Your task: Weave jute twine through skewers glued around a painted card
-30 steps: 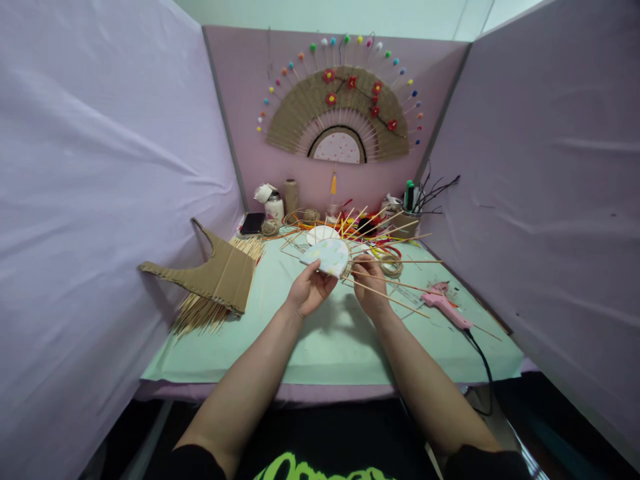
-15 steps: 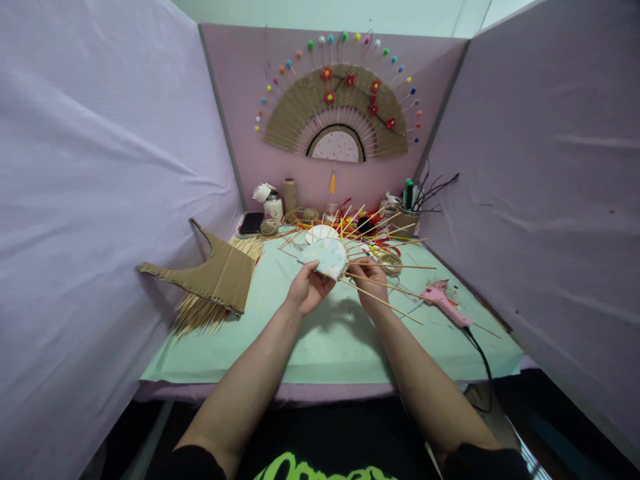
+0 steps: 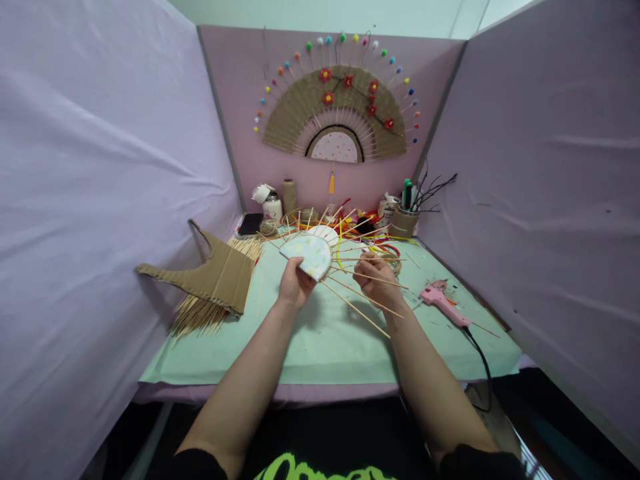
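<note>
Two bare hands are holding a half-made fan over the green mat at the centre of the frame.

The left hand is pinching the lower edge of the speckled half-disc, thumb and fingers closed tight on the card and keeping it tilted just left of centre. Bamboo skewers are fanning out from the half-disc towards the right and the lower right. The right hand is curling its fingers in, and it seems to be gripping one of those skewers, though the knuckles are hiding the contact. A pink glue gun is lying on the mat at the right. A cut cardboard piece is resting on a bundle of sticks at the left. A finished fan is hanging on the back wall.
</note>
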Action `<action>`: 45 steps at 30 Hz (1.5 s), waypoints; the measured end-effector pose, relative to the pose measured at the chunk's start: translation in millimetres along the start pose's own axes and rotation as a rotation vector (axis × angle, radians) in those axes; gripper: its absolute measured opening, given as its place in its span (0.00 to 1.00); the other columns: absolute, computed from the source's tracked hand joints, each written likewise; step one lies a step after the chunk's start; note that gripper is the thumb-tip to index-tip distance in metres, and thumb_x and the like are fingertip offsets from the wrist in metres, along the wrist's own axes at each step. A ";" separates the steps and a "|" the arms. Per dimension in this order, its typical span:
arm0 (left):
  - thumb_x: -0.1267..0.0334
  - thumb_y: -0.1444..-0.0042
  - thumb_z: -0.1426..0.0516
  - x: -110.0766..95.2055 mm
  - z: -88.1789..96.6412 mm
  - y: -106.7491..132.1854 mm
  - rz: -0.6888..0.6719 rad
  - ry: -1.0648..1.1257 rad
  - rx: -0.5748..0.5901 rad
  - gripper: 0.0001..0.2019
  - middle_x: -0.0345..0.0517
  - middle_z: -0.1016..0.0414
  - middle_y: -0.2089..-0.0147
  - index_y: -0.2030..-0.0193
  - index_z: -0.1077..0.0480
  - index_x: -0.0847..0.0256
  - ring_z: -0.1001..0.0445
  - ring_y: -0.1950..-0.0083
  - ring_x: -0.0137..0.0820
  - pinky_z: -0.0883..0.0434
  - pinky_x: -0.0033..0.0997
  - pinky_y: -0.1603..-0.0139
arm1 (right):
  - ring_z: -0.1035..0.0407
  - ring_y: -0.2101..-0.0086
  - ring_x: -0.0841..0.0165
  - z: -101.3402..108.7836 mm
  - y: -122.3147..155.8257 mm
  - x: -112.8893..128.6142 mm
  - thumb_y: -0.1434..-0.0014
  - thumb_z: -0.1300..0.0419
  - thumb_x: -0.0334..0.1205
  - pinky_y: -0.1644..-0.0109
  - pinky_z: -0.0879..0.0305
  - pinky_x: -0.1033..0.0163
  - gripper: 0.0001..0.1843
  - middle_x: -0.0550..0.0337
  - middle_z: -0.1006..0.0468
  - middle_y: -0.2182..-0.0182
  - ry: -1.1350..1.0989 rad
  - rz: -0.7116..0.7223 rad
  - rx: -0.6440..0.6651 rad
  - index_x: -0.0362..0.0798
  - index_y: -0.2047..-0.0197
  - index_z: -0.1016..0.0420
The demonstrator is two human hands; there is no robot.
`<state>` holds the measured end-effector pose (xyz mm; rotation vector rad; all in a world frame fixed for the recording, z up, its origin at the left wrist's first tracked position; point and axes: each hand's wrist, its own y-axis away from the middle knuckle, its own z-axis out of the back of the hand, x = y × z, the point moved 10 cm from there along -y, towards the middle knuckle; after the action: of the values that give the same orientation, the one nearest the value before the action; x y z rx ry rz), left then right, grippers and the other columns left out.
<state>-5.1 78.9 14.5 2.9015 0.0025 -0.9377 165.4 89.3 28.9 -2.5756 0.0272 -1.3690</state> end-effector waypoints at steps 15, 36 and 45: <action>0.66 0.51 0.48 -31.8 27.9 -5.5 -0.228 0.012 -0.225 0.16 0.46 0.21 0.63 0.56 0.28 0.65 0.24 0.65 0.30 0.28 0.24 0.68 | 0.50 0.81 0.78 27.7 -1.9 37.9 0.57 0.30 0.43 0.75 0.44 0.68 0.15 0.70 0.36 0.78 -0.099 0.117 0.014 0.53 0.69 0.31; 0.66 0.50 0.47 -12.8 24.4 -6.9 -0.074 0.006 -0.185 0.16 0.43 0.22 0.65 0.54 0.29 0.63 0.24 0.70 0.28 0.32 0.23 0.76 | 0.36 0.76 0.79 52.0 -10.3 25.4 0.59 0.30 0.36 0.72 0.36 0.73 0.12 0.68 0.27 0.75 -0.111 0.097 -0.164 0.50 0.72 0.30; 0.67 0.47 0.49 8.1 -6.4 2.1 0.129 -0.011 0.057 0.19 0.44 0.21 0.67 0.47 0.33 0.63 0.24 0.74 0.28 0.30 0.25 0.75 | 0.37 0.79 0.79 58.1 -13.3 18.5 0.61 0.30 0.37 0.76 0.39 0.73 0.14 0.67 0.28 0.77 0.024 0.113 -0.260 0.48 0.73 0.31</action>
<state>5.3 77.1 15.1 2.9068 -0.2129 -0.9467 222.4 110.9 15.4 -2.7148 0.3725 -1.4389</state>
